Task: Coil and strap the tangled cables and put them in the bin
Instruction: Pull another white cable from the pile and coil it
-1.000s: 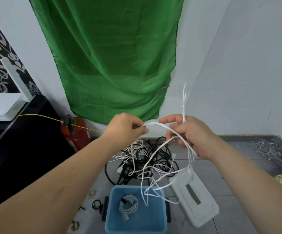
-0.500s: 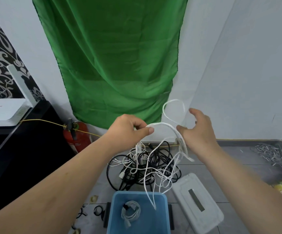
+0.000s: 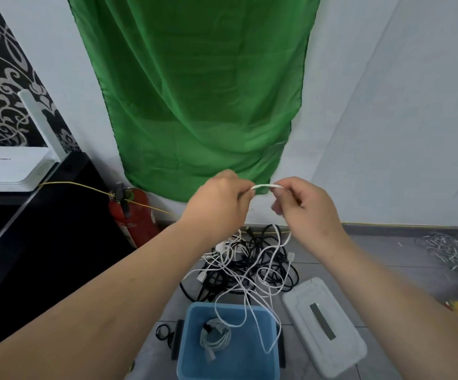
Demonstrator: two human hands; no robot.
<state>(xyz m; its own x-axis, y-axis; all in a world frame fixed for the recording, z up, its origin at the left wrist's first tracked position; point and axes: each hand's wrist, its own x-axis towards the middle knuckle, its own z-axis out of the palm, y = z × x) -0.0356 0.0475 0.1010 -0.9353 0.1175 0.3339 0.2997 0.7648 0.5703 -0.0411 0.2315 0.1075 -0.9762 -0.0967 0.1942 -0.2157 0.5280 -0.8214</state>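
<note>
Above the grey tiled floor (image 3: 364, 259), in front of the lower edge of a green cloth (image 3: 200, 91), two bare hands are held up close together. The left hand (image 3: 219, 204) has its fingers curled and pinches one end of a short arc of white cable (image 3: 263, 185). The right hand (image 3: 304, 209) pinches the other end of that arc between thumb and curled fingers, so both hands have hold of the same cable. From under the right hand the rest of it drops in loose loops (thin, pale and crossing one another) that hang over the tangle of cables (image 3: 252, 253) and reach down in front of the blue bin (image 3: 249, 360); whether the lowest loop touches the bin cannot be told. The tangle, black and white leads mixed together, lies on the floor just beyond the bin. Inside the bin lies one coiled cable (image 3: 215, 335), grey-white, with a dark strap round it. Just right of the bin a white lid (image 3: 323, 327) lies flat on the floor, and just left of it lie a few small black straps (image 3: 163, 331). A red fire extinguisher (image 3: 133, 215) stands against the wall at the left, beside a black cabinet (image 3: 44, 242) carrying a white router (image 3: 8, 168). Small pale pieces (image 3: 452, 250) are scattered at the far right.
</note>
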